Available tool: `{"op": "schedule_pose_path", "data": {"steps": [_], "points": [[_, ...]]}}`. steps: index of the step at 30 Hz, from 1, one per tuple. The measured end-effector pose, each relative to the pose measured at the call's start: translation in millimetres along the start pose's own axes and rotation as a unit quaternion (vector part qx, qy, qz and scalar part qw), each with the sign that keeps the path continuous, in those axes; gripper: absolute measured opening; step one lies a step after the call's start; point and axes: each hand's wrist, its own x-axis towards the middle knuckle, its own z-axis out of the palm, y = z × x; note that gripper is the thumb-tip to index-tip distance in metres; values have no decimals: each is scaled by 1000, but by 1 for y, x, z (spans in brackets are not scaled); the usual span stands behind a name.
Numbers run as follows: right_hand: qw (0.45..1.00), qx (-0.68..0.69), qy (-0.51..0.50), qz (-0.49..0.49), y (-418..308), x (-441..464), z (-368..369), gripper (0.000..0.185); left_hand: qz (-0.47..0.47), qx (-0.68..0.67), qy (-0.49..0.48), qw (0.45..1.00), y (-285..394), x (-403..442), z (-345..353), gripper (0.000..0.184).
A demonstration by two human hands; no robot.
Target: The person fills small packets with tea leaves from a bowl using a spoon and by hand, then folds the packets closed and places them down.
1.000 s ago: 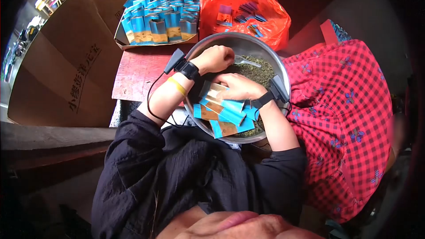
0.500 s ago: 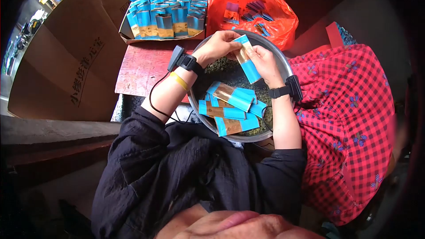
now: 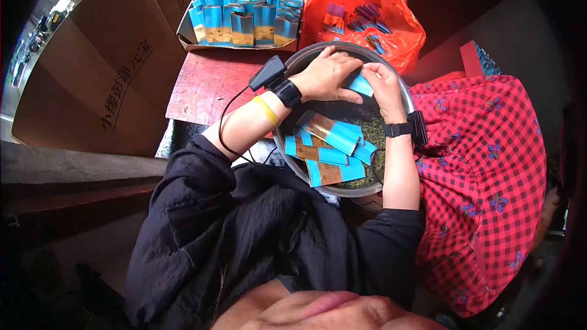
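My right hand [image 3: 386, 90] pinches a blue and gold packet [image 3: 361, 84] over the far right of a round metal basin [image 3: 282, 140]. Beside it, my left hand [image 3: 330, 76] is stretched out palm down, thumb apart from the fingers, over the basin's far part; it partly hides the packet. Dried green leaves [image 3: 380, 162] lie in the basin. On top of them, nearer my body, is a loose pile of flat blue and gold packets [image 3: 333, 173]. Both wrists wear black straps with devices.
Behind the basin, a carton [image 3: 183, 41] holds many upright blue packets [image 3: 241, 24] on a red wooden table [image 3: 199, 88]. Right of it, an orange-red plastic bag [image 3: 403, 21] contains purple and blue packets. A large cardboard box [image 3: 79, 79] stands left; red checked cloth [image 3: 483, 177] lies right.
My left hand has let go of the packet and spread out over the basin. My right hand keeps the packet, now lower and tilted. The whole view has shifted slightly.
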Motion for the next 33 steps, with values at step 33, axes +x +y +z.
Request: {"op": "schedule_pose_path", "data": {"steps": [33], "points": [[978, 133, -84, 135, -11, -6, -6, 32, -206, -150, -117, 960, -13, -2, -2, 72]]}}
